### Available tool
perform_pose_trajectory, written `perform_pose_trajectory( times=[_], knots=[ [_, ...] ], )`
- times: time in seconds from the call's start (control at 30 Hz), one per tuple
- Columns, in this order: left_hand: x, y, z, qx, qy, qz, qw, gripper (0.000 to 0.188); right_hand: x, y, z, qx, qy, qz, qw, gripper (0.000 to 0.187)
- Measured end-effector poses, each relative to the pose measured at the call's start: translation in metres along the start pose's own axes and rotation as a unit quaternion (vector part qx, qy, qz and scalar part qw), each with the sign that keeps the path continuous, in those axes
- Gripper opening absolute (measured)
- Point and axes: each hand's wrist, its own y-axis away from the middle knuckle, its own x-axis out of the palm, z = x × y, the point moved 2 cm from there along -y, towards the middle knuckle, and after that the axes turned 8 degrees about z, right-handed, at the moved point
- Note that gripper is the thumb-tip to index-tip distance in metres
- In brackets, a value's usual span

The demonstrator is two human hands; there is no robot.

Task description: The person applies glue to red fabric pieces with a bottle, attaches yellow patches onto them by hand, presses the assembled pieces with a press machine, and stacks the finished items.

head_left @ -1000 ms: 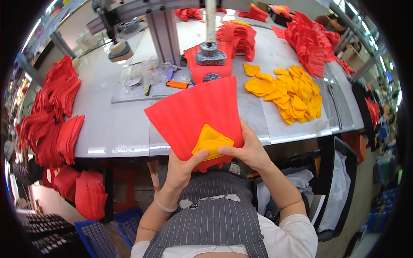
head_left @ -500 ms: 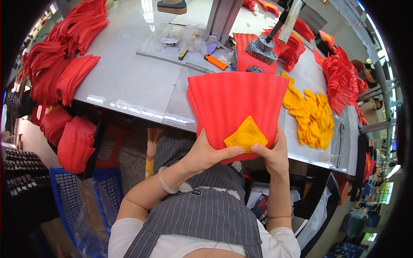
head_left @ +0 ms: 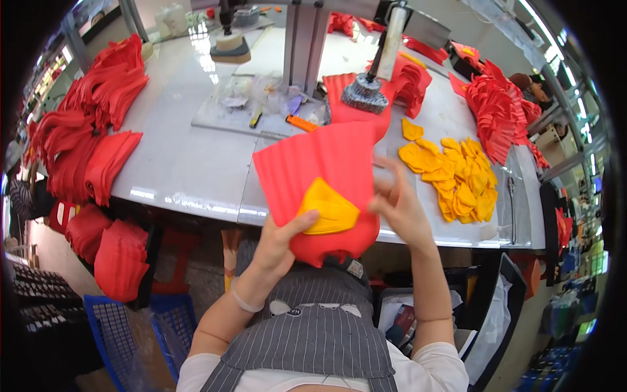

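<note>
Holding a ribbed, fan-shaped red panel point(head_left: 339, 150) above the near edge of the table point(head_left: 179, 166), pinching its yellow patch point(head_left: 332, 210) under the thumb of the left hand point(head_left: 273, 247); cannot tell the hidden fingers' state. Pointing its broad end toward the table's far side, long axis tilted slightly left. Holding the right hand point(head_left: 403, 208) half-curled, fingers parted, over the same edge. Showing bare room on the table's left.

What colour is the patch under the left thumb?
Yellow patch, on a red piece; best seen in the head view.
</note>
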Motion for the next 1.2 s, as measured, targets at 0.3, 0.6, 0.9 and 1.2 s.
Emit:
perform_pose_trajectory(
  times=[0.3,0.6,0.9,1.2],
  knots=[
    [-0.035,0.006,-0.022,0.055,-0.038,-0.051,0.996,0.052,-0.013,-0.131,0.096,-0.497,0.085,-0.159,0.849,0.032],
    [-0.049,0.006,-0.020,-0.017,0.047,-0.053,0.997,0.054,-0.082,-0.247,0.193,-0.530,0.487,-0.346,0.603,0.023],
    [-0.052,-0.013,-0.028,-0.018,0.061,-0.031,0.997,0.053,-0.134,-0.146,-0.111,0.000,0.385,-0.384,0.839,0.037],
    [-0.043,-0.022,-0.023,-0.026,0.042,-0.035,0.998,0.052,-0.060,-0.125,-0.052,-0.148,0.033,-0.314,0.937,0.058]
  ],
)
